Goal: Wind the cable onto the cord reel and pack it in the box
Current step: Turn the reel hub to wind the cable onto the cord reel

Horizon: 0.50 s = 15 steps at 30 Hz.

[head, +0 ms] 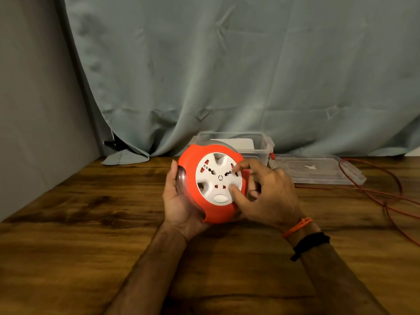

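Note:
A round orange cord reel (pixel 204 208) with a white socket face sits tilted above the wooden table, in the middle of the view. My left hand (pixel 179 201) cups its left and lower edge from underneath. My right hand (pixel 268 194) is at the reel's right side, forefinger and thumb curled onto the white central disc. A thin orange cable (pixel 372 196) runs from behind my right hand and lies in loose loops across the table to the right. The clear plastic box (pixel 256 151) stands open just behind the reel.
The box's clear lid (pixel 318 169) lies flat to the right of the box, partly under the cable. A grey-green curtain (pixel 227 76) hangs behind the table. A grey wall (pixel 34 110) closes the left side. Wooden table (pixel 79 246).

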Motion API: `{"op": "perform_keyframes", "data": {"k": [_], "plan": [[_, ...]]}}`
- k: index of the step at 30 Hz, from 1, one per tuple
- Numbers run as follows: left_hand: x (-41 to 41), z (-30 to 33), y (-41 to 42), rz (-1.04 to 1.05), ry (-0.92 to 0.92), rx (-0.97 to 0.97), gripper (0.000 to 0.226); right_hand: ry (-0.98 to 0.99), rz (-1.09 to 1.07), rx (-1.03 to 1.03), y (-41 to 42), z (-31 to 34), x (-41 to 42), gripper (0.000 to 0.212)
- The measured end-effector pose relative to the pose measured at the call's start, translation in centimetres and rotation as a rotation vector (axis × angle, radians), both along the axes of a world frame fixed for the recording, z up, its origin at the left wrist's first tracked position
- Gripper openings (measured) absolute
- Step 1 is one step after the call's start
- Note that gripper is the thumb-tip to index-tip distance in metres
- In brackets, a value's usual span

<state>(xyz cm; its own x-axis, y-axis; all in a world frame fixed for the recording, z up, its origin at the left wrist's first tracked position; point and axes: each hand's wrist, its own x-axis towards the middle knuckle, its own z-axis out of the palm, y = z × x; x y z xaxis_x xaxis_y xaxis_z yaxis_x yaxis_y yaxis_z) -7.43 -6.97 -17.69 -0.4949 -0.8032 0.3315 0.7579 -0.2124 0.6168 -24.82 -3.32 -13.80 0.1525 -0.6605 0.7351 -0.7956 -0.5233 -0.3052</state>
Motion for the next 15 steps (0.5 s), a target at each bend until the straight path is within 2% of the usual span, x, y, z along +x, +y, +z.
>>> {"op": "perform_keyframes", "data": {"k": [5, 15], "plan": [[0.17, -0.07, 0.1, -0.001, -0.028, -0.017, 0.076, 0.174, 0.037, 0.067, -0.06, -0.05, 0.03, 0.065], [0.24, -0.42, 0.0, -0.045, -0.098, -0.003, 0.081, 0.22, -0.057, 0.052, -0.09, -0.28, -0.13, 0.061]]}}
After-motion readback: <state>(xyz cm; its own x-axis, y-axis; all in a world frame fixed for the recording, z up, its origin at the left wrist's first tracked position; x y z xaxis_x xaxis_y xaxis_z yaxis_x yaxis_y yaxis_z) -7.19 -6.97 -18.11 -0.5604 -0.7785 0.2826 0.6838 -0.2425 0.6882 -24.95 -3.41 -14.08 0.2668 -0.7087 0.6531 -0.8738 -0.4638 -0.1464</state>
